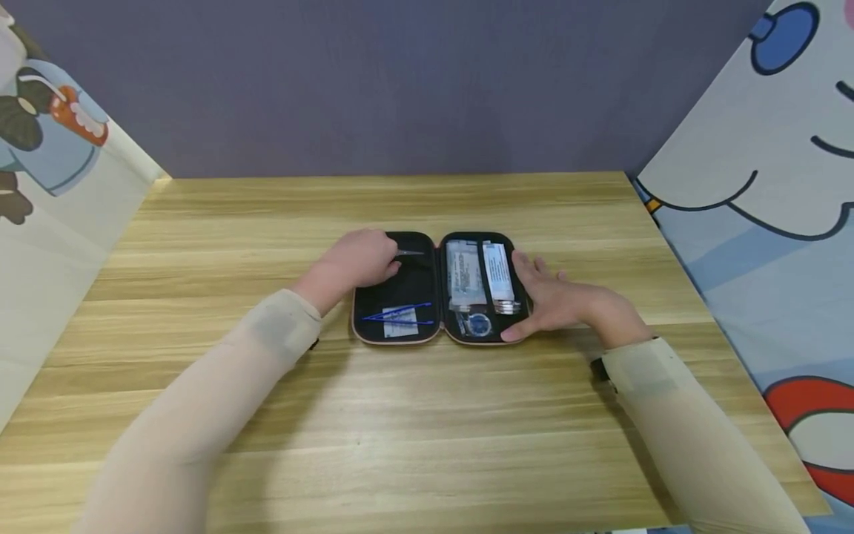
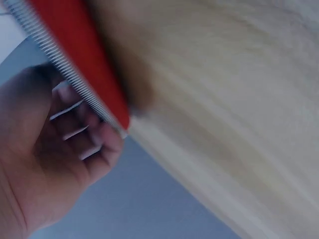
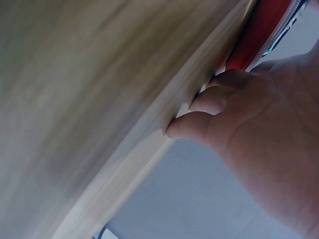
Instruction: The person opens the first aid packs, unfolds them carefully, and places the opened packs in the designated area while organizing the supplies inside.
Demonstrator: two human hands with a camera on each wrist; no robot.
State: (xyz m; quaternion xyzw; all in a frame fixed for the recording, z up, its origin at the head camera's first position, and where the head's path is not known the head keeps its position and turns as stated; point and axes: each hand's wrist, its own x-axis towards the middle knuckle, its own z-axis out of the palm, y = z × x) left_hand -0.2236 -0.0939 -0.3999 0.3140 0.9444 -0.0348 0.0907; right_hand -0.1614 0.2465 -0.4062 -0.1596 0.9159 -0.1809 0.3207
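A zip case with black lining and red outside lies unfolded on the table. At its left half, my left hand has its fingers curled in at the upper corner, pinching small scissors; their pointed metal end sticks out and the rest is hidden. Below that hand, blue tweezers lie over a small white packet. My right hand rests with spread fingers against the case's right edge, fingertips down at the table. The right half holds clear-wrapped packets, a white printed strip and a round blue-and-clear item.
The wooden table extends around the case on all sides. A grey-blue panel stands behind it, with cartoon-printed panels to left and right. Black elastic straps cross the right half's contents.
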